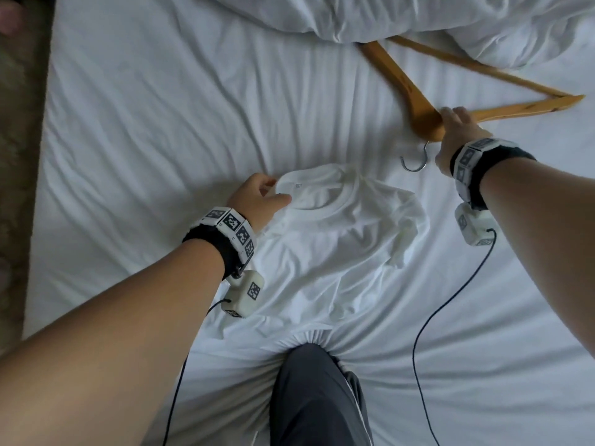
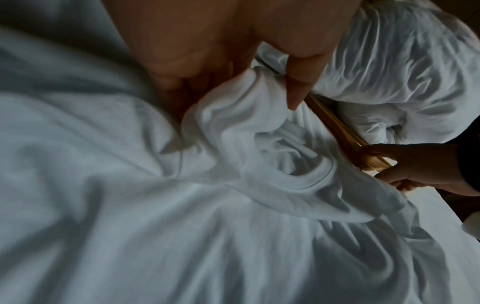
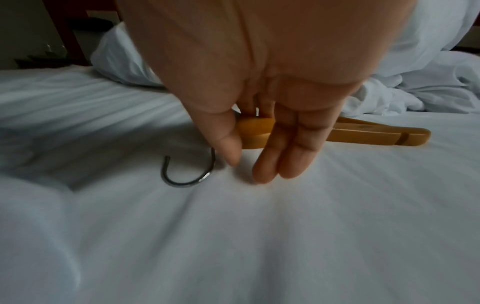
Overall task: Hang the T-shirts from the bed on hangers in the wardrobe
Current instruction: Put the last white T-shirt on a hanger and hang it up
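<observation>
Item one: white T-shirt [image 1: 335,226], lying rumpled on the bed sheet [image 1: 145,123] directly in front of my knee [image 1: 315,397], collar end pointing away from me. My left hand [image 1: 257,197] is pinching the collar rim at its left edge, thumb inside the neck opening and fingers curled over the ribbing; the left wrist view is showing the fabric bunching under that pinch. Handling, as I am judging it: very light, limp, no stiffness at all, likely to sag and fold wherever it is not supported. The ribbed collar is looking like the firmest edge and the sensible place to keep hold, since the hanger has to go in through the neck or up from the hem.

Item two: wooden hanger [image 1: 415,94], lying flat on the sheet just beyond the shirt, its far arm partly tucked under the duvet [image 1: 418,17]. Its metal hook [image 3: 187,172] is pointing back toward me. My right hand [image 3: 259,144] is closing on the hanger's centre block, thumb on one side, fingers draped over the other, tips touching the sheet. Handling, I am guessing: rigid, moderately light, smooth lacquer, easy to lift one-handed at the middle.
</observation>
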The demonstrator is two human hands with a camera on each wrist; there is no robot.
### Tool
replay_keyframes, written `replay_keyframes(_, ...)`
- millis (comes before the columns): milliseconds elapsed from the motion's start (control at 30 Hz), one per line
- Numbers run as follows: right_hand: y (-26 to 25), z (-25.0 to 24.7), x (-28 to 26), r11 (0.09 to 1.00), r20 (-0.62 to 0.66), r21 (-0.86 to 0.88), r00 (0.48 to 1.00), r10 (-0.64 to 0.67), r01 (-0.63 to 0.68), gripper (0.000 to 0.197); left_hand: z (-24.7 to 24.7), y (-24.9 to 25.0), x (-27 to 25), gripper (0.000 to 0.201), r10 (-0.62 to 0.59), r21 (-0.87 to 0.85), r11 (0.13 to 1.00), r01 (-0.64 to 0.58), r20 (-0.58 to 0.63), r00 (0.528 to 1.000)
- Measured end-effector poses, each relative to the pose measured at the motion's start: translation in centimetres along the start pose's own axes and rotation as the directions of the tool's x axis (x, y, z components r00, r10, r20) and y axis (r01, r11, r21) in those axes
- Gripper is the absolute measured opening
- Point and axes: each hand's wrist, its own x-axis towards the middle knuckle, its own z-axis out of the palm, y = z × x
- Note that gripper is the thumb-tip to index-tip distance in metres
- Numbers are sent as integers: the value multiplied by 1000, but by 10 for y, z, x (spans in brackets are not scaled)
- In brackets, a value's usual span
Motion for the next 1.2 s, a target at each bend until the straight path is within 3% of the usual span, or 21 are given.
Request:
replay_keyframes(67,-14,0,0,1000,-37,-27,999,-8,7,62,3,-6,3,39,-22,-28,999,21,-46,999)
replay_keyframes(167,-36,2,-5,998,7,-65,1000,-12,12,57,4,-15,4,35,-69,-56,996,65,-70,995)
replay_keyframes(400,-43,18,-32,995,-14,65,997,-77,78,59,4,-24,11,26,-121,-154,981,122,17,993)
replay_keyframes(533,-42,33,-35,988,-48,145,998,-44,50,57,16,-29,28,35,-113,-167,979,118,38,993)
replay_keyframes(667,-42,44,-32,980,-89,196,996,-16,33,56,26,-36,54,40,-118,-170,979,114,-15,993)
replay_keyframes(833,-42,55,-28,979,-148,202,989,-9,39,55,35,-44,70,32,-91,-92,992,83,-87,992)
replay_keyframes(1200,-43,54,-31,981,-161,183,986,-40,70,55,36,-50,63,38,-51,-89,995,44,-83,995)
